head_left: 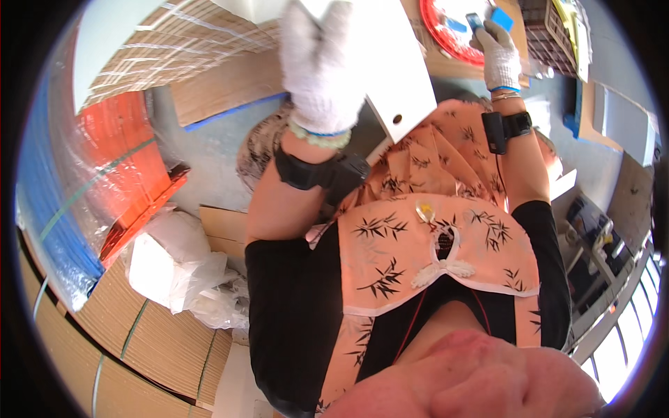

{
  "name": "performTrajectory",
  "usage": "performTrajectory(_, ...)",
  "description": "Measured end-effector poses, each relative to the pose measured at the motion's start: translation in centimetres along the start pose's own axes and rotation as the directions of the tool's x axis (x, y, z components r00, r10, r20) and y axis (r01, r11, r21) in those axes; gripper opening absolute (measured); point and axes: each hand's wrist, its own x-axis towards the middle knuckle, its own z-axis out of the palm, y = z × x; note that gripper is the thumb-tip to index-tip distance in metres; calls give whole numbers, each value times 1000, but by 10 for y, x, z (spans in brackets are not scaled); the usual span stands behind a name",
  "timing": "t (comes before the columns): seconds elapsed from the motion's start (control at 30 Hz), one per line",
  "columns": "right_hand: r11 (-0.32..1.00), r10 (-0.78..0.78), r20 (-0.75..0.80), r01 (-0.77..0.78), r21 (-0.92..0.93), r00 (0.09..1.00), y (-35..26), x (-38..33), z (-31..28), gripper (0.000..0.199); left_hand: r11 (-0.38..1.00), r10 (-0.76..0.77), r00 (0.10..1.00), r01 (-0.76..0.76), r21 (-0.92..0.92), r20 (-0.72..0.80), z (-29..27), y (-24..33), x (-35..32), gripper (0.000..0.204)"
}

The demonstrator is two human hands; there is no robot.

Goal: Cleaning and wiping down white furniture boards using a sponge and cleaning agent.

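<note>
My left hand (317, 76), in a white knitted glove, reaches over a glossy white panel (401, 87). Its fingers stretch out with a gap between them; glare hides whether they touch the surface. The panel has a small dark round hole near its corner. My right hand (500, 57), gloved the same way, is above a round red tray (451, 50). Its fingers are closed on a small blue-grey piece (475, 22), whose kind I cannot make out. Flat blue pieces (502, 19) lie by the fingers and on the tray's pale contents.
A brown plastic crate (545, 31) stands beyond my right hand. To the left are a stack of strapped panels (188, 59), orange film-wrapped boards (122, 150) and crumpled clear plastic (209, 289). Strapped cardboard (150, 334) lies behind on the left. A wooden surface (435, 67) bears the tray.
</note>
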Motion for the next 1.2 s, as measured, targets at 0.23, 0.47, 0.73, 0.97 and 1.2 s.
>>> performTrajectory(0.23,957,253,-14,-248,150,967,45,24,7,40,969,-127,977,85,233,172,7,24,-4,23)
performTrajectory(0.47,963,205,-233,-238,-123,950,87,26,-25,52,894,-233,969,182,409,79,-10,16,-9,22)
performTrajectory(0.73,753,-72,-346,-176,-634,935,104,21,-42,51,898,-414,901,427,102,-128,-9,30,-3,29)
performTrajectory(0.97,737,-178,-313,-84,-670,933,102,23,-33,49,858,-469,867,493,143,-172,-10,29,-5,29)
performTrajectory(1.2,692,-8,-442,-314,-650,897,106,31,-48,49,801,-492,852,524,290,-179,-4,35,-3,28)
